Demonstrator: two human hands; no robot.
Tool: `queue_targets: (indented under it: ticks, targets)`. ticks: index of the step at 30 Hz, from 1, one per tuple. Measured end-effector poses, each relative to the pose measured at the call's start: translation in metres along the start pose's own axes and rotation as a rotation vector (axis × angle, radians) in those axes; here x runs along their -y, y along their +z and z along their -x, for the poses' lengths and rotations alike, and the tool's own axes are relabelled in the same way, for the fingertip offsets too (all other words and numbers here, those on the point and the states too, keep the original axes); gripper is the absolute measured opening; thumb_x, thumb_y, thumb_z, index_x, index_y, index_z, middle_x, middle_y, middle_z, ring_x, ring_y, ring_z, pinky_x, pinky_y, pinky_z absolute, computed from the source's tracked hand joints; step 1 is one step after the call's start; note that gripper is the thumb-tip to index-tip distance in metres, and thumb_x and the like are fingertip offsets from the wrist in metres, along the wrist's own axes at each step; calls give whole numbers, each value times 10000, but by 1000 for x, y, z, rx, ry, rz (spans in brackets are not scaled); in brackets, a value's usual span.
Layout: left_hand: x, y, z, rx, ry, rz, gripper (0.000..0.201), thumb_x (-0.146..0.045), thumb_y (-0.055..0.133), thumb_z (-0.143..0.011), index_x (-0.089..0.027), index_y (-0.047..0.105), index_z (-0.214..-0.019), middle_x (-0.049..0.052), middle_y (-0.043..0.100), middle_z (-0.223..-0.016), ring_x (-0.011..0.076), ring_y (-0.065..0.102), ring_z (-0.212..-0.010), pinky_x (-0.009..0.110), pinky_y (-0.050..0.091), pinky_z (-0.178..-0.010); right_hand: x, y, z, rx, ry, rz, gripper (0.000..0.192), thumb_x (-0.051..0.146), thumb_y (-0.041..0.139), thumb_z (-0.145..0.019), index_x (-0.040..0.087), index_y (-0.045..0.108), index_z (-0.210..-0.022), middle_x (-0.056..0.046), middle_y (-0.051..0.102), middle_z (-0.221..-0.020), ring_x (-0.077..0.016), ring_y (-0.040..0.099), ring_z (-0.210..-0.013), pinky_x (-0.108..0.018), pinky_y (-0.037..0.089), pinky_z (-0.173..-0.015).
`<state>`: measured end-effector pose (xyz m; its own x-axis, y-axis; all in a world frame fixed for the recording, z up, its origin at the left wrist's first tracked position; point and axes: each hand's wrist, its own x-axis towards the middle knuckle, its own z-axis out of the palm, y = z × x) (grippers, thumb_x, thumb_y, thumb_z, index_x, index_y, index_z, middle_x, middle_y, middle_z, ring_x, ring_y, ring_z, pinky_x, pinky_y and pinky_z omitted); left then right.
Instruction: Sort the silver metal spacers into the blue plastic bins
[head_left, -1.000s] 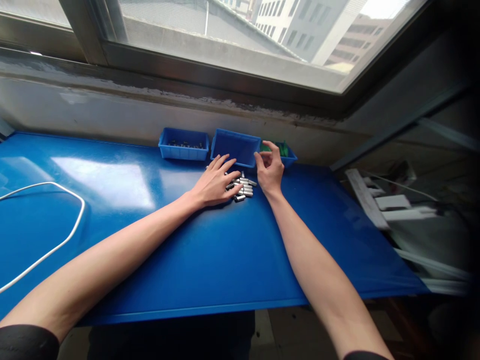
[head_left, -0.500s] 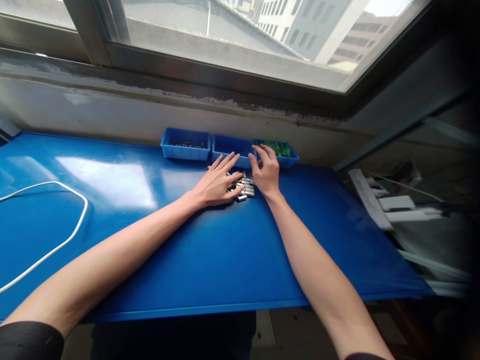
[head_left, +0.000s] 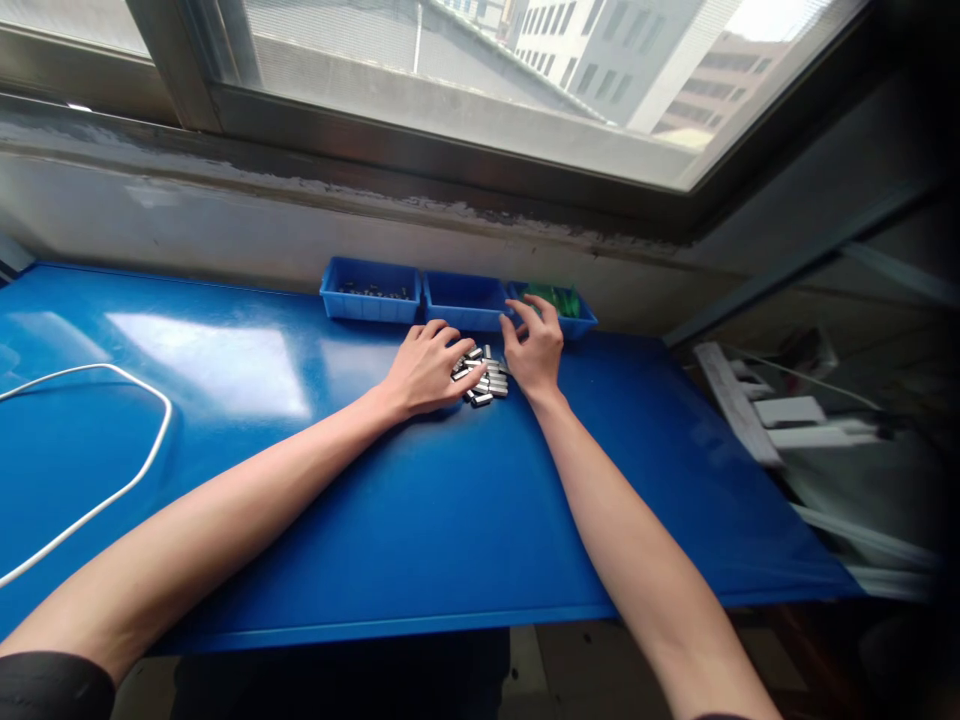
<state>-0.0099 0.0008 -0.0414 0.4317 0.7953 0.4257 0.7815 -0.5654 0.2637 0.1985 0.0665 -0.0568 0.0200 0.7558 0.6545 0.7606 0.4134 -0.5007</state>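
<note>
Several small silvery metal pieces [head_left: 491, 382], short and bar-shaped, lie in a loose pile on the blue table. At the pile's left side is my left hand [head_left: 429, 370], palm down, with its thumb stretched over some pieces and the other fingers bent but apart; it hides part of the pile. On the right side my right hand [head_left: 534, 348] hovers near the pile, its fingers curved and spread with nothing seen between them. Just beyond the hands stands the middle blue bin [head_left: 466, 318], with no contents visible.
The left blue bin [head_left: 370, 306] holds several small dark metal parts. Green items [head_left: 553, 298] fill the right blue bin [head_left: 577, 327]. A white cable [head_left: 161, 430] curves over the left of the blue table [head_left: 390, 560]. Wall and window rise behind the bins.
My left hand has drawn its fingers in and back to the left, uncovering more of the metal pieces. My right hand has shifted slightly, its fingers still apart.
</note>
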Motion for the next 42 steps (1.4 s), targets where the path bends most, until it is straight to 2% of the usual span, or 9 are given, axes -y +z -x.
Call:
queue_targets:
  ticks: [6, 11, 13, 20, 26, 31, 36, 39, 42]
  targets:
    - [-8, 1, 7, 47, -193, -74, 538, -608, 442, -1063, -254, 691, -1382, 171, 666, -1403, 414, 548, -1305, 685, 393, -1112, 16, -8, 2, -78, 49, -84, 231, 407, 607, -937, 220, 735, -984, -107, 703, -1061, -201, 608, -662, -434, 600, -789]
    - [-17, 9, 7, 67, -196, -55, 538, -574, 443, -1068, -240, 653, -1433, 158, 630, -1444, 401, 513, -1371, 655, 349, -1217, 24, -1, 3, -106, 535, -423, 247, 413, 589, -882, 228, 662, -735, -39, 717, -784, -230, 679, -752, -376, 555, -775]
    - [-21, 11, 3, 86, -191, -46, 534, -541, 461, -1065, -213, 639, -1448, 162, 622, -1445, 388, 516, -1362, 610, 362, -1226, 27, 5, 7, -42, 580, -446, 312, 451, 581, -885, 229, 662, -681, -25, 713, -748, -225, 676, -769, -358, 529, -781]
    - [-36, 24, -19, 83, -210, 59, 488, -450, 486, -1067, -143, 673, -1398, 164, 650, -1400, 365, 555, -1298, 510, 411, -1199, 26, 9, 13, 66, 481, -479, 396, 546, 585, -900, 225, 712, -704, -28, 764, -797, -223, 693, -824, -347, 524, -850]
    - [-41, 38, -31, -43, -168, 172, 397, -318, 541, -1035, -104, 716, -1319, 178, 672, -1372, 334, 603, -1283, 454, 447, -1182, 23, 3, 8, 138, 425, -508, 354, 519, 646, -876, 213, 731, -721, -14, 745, -762, -215, 681, -819, -334, 501, -828]
    - [-31, 43, -34, -211, -172, 413, 276, -237, 582, -997, -134, 775, -1164, 148, 711, -1222, 269, 658, -1179, 375, 519, -1088, 18, 3, 7, 184, 388, -568, 341, 510, 667, -889, 202, 736, -759, -2, 727, -750, -189, 652, -773, -311, 492, -763]
    - [-12, 14, -21, -324, -89, 552, 250, -252, 562, -1003, -152, 790, -1029, 128, 739, -1147, 232, 694, -1111, 349, 542, -1025, 26, -8, 6, 199, 254, -462, 339, 482, 632, -950, 209, 730, -774, -24, 755, -784, -207, 683, -776, -339, 526, -782]
    - [7, -16, 1, -281, -52, 590, 245, -272, 575, -992, -166, 795, -1015, 96, 768, -1078, 205, 719, -1013, 322, 557, -954, 48, -17, 4, 184, -10, -298, 250, 387, 619, -977, 213, 744, -846, -58, 784, -895, -242, 715, -870, -382, 545, -860]
    - [31, -35, 24, -284, -234, 624, 246, -312, 605, -959, -170, 803, -995, 92, 775, -1041, 215, 725, -969, 311, 568, -836, 80, -13, -1, 233, -254, -145, 216, 315, 586, -1001, 212, 769, -1049, -103, 801, -1081, -291, 698, -1076, -445, 537, -1009]
